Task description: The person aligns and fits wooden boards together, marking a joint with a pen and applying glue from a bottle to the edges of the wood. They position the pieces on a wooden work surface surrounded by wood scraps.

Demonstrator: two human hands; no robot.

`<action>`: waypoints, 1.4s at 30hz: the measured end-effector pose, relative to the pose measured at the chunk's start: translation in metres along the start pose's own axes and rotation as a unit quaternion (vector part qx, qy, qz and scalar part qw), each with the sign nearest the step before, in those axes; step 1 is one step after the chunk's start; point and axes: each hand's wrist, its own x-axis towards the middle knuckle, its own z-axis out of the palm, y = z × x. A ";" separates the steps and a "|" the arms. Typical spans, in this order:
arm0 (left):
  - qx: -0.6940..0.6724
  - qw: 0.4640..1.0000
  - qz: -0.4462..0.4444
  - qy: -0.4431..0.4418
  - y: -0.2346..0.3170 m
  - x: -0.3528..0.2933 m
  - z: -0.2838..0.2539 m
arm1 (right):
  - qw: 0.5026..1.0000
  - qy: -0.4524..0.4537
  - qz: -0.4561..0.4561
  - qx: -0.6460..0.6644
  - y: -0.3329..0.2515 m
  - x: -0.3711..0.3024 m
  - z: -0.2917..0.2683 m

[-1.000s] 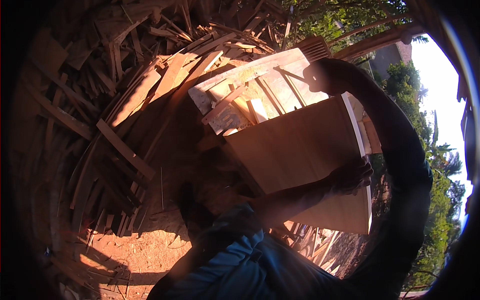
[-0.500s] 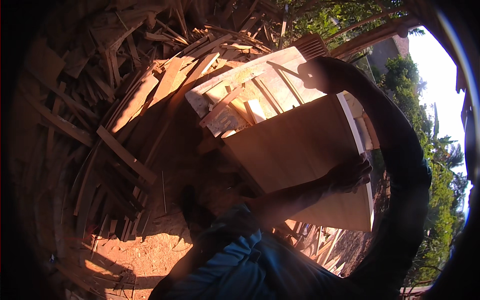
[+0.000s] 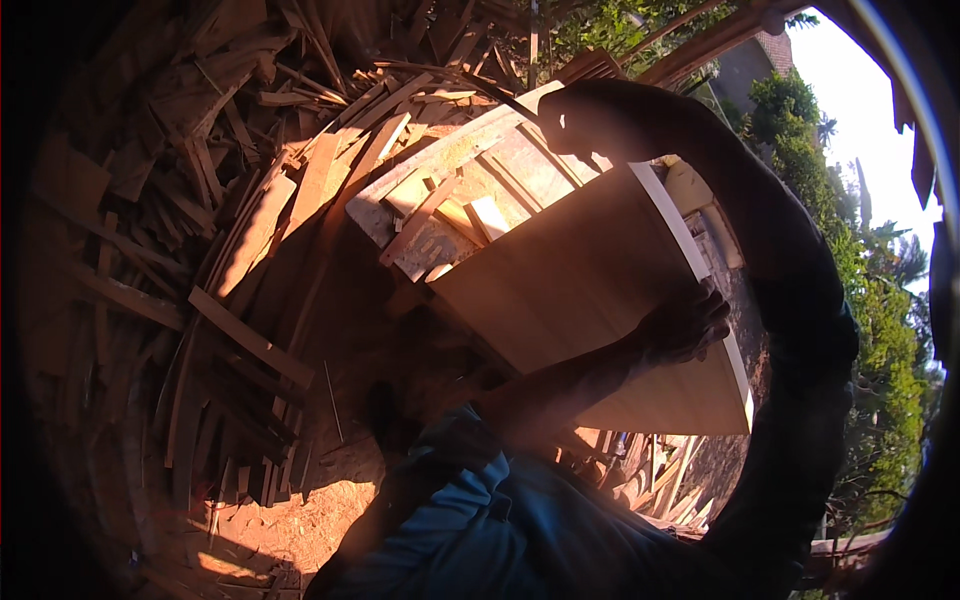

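Note:
A large brown wooden panel with a pale edge stands tilted in front of me. My left hand lies across its face, fingers curled closed at the pale edge on the right. Beyond the panel's upper edge my right hand is closed, deep in shadow, around a long, thin, dark tool. The tool points away to the upper left; its exact kind is too dark to make out. Behind the panel, a sunlit worktable bears wooden strips, small blocks and sawdust.
Heaps of offcuts and boards fill the left and far side. One loose board lies slanted at the left. More scrap strips lie below the panel. Green bushes and a wooden beam are at the right.
My right hand has moved up and left with the dark tool, which now reaches farther out over the table. The left hand stays at the panel's edge; the whole view has shifted slightly.

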 end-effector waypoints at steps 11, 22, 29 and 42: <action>0.019 0.995 0.001 -0.101 -0.012 0.004 -0.038 | 0.948 0.242 0.183 0.094 0.097 -0.301 0.165; 0.089 0.897 -0.382 0.205 -0.142 -0.025 -0.155 | 0.874 0.146 0.072 0.458 0.113 -0.384 0.223; -0.241 0.747 -0.571 0.241 -0.154 -0.020 -0.126 | 0.929 0.233 0.035 0.286 0.230 -0.402 0.264; -0.254 0.765 -0.564 0.177 -0.197 -0.054 -0.150 | 0.562 0.521 0.065 0.639 0.327 -0.358 0.538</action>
